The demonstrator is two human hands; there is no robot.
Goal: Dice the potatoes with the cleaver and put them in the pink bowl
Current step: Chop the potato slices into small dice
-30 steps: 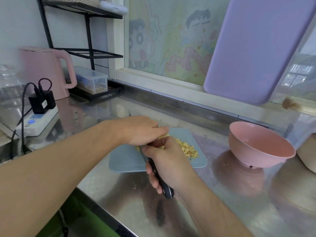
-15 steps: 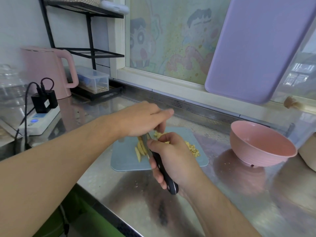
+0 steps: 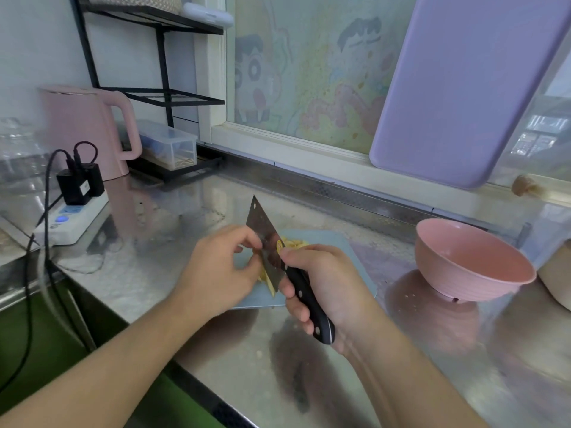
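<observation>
I see my right hand [image 3: 327, 282] wrapped around the black riveted handle of the cleaver [image 3: 272, 251], fingers curled under it and thumb on top near the blade. The blade is lifted off the board and tilted, its broad flat face turned toward the camera and its far corner pointing up and away. My left hand [image 3: 222, 267] sits just beside the blade on its left; the thumb and forefinger come together right at the steel, and they seem to be pinching or wiping something off it, though I cannot make out what, if anything, sits between them.

The potatoes [image 3: 293, 244] are on the light blue cutting board [image 3: 346, 242]: a pale yellow pile shows just behind the blade, and a few longer strips peek out below it, near the board's front edge. Most of the pile is hidden by the cleaver and my hands. The board lies flat on the steel surface [image 3: 191, 273].

The pink bowl [image 3: 472, 261] stands upright on the surface to the right of the board, apart from it, and I see no potato in it. At the far left a pink kettle [image 3: 86, 128] stands by a white power strip [image 3: 74, 219] with black plugs. A lilac board [image 3: 463, 84] leans against the window behind.
</observation>
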